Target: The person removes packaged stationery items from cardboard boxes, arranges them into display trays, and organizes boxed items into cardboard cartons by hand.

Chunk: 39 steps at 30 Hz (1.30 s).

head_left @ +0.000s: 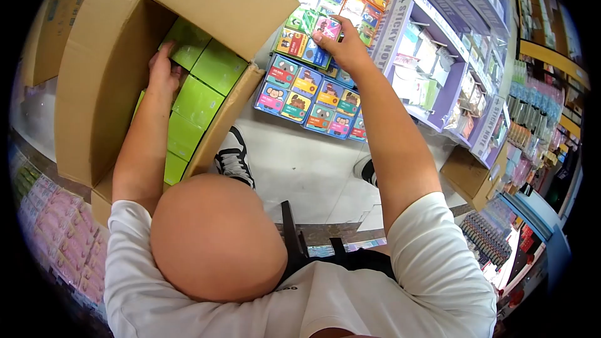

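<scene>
My left hand reaches into an open cardboard carton. Its fingers are bent against the left edge of a lime-green box, and some fingertips are hidden. More green boxes fill the carton in rows. On the right, my right hand is closed, thumb on top, on a green-edged pack of small picture boxes. That pack rests on a stack of similar colourful packs, beside blue packs with animal pictures.
Purple display trays marked "Sticky Note" stand at the right, with goods inside. Stocked shelves rise beyond them. Pink packages lie at the lower left. My shoe is on the tiled floor beside the carton.
</scene>
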### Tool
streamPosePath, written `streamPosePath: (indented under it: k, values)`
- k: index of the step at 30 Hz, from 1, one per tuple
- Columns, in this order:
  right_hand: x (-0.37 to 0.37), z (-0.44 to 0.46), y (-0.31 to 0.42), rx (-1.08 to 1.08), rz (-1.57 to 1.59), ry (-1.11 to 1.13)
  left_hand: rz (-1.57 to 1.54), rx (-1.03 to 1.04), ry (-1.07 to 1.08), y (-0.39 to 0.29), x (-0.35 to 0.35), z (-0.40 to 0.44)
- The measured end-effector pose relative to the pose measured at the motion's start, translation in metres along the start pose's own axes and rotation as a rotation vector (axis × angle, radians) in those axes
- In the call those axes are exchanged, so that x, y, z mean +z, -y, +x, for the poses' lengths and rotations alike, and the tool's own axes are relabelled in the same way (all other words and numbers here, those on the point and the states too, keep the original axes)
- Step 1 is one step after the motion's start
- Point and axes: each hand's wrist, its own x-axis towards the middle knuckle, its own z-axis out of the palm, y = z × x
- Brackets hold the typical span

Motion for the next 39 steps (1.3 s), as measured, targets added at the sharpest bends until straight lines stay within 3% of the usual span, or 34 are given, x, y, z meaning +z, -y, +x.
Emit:
streamPosePath:
  k: [5, 8, 11, 12, 14, 16, 19, 24, 29, 31, 32, 34, 36, 39]
  values:
    - [0.01, -0.002, 0.003, -0.011, 0.005, -0.03, 0.043, -0.051, -0.039, -0.003, 0.0, 0.009]
    - [0.015, -0.004, 0.001, -0.047, -0.004, -0.076, 0.056, -0.132, 0.108, -0.002, 0.002, 0.017]
    - [0.021, -0.03, 0.05, -0.169, -0.352, -0.458, 0.176, -0.047, 0.015, 0.003, 0.017, 0.021]
    - [0.024, -0.041, 0.068, -0.29, -0.206, -0.486, 0.183, -0.048, 0.016, 0.001, 0.016, 0.019]
    - [0.047, -0.073, 0.118, -0.229, 0.165, -0.287, 0.093, -0.1, 0.02, -0.009, 0.028, -0.012]
    - [0.082, -0.082, 0.13, -0.521, -0.058, -0.232, -0.028, -0.168, 0.075, -0.009, 0.03, -0.014]
    - [0.123, -0.092, 0.13, -0.266, -0.13, 0.04, -0.216, -0.245, 0.184, 0.001, 0.017, 0.009]
    - [0.115, -0.085, 0.143, -0.145, -0.202, 0.181, -0.269, -0.186, 0.168, -0.008, 0.024, -0.026]
    - [0.113, -0.077, 0.15, -0.087, -0.264, 0.173, -0.103, -0.145, 0.111, -0.015, 0.023, -0.015]
    - [0.122, -0.071, 0.145, -0.135, -0.27, 0.169, -0.127, -0.205, 0.222, -0.011, 0.002, 0.019]
    - [0.124, -0.071, 0.147, -0.125, -0.274, 0.169, -0.032, -0.16, 0.258, -0.003, -0.024, 0.063]
    - [0.118, -0.073, 0.149, -0.115, -0.279, 0.174, 0.166, -0.092, 0.19, -0.005, -0.039, 0.075]
    - [0.114, -0.073, 0.155, -0.059, -0.311, 0.243, 0.356, 0.023, 0.006, -0.032, -0.016, -0.008]
    - [0.12, -0.072, 0.145, -0.138, -0.327, 0.138, 0.42, 0.213, -0.092, -0.049, 0.006, -0.073]
